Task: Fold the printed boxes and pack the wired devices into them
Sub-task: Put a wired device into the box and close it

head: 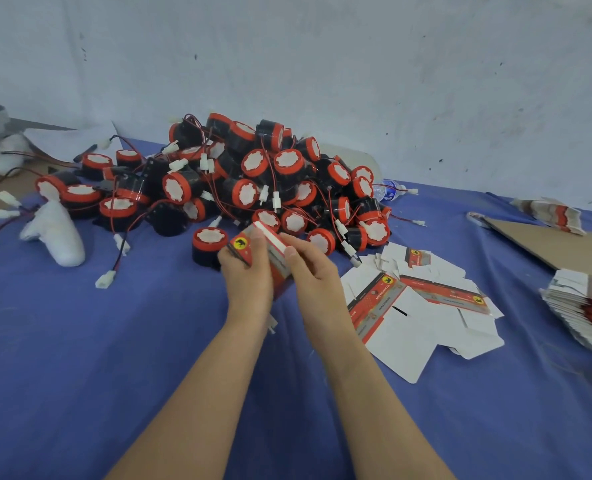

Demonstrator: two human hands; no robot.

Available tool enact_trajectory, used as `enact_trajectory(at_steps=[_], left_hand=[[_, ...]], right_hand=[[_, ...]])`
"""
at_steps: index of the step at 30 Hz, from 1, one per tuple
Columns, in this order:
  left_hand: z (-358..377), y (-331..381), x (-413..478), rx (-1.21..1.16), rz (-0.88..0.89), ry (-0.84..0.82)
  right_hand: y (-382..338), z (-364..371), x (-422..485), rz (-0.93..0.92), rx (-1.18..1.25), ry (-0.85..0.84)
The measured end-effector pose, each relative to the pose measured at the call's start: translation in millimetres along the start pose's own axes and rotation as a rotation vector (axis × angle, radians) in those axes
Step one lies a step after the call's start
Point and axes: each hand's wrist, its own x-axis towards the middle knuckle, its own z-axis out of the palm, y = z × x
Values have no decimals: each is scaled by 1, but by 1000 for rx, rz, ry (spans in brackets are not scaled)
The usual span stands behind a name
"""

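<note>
From the head camera, the half-folded printed box (276,261) sits above the blue cloth (114,358), the left hand (249,275) curled round its red side and the right hand (313,271) pinching its white top flap. A heap of wired devices (270,178) rises just behind, one device (208,244) beside the left knuckles, with flat box blanks (422,306) spread near the right wrist. The hands cover the box's lower half, so its contents cannot be told; the stack of blanks (585,306) is cut off at the right edge, and a water bottle (388,190) is partly hidden behind the heap.

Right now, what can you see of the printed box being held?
The printed box is thin cardboard, red and grey, with a yellow round emblem and a white flap on top. It is tilted above the blue cloth. The left hand grips its left side; the right hand holds its right edge.
</note>
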Motion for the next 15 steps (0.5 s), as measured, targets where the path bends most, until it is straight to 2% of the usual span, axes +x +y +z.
enact_trajectory(at_steps=[4,7,12,15], left_hand=[[-2,2,4,-55,5,39],[0,-1,2,-66,41,20],[1,-4,1,4,78,16],[0,-3,1,13,63,19]], right_hand=[[1,0,0,65,80,-122],[2,-1,-1,41,91,-70],[-1,-4,0,128,380,-57],[-1,-5,0,135,363,-69]])
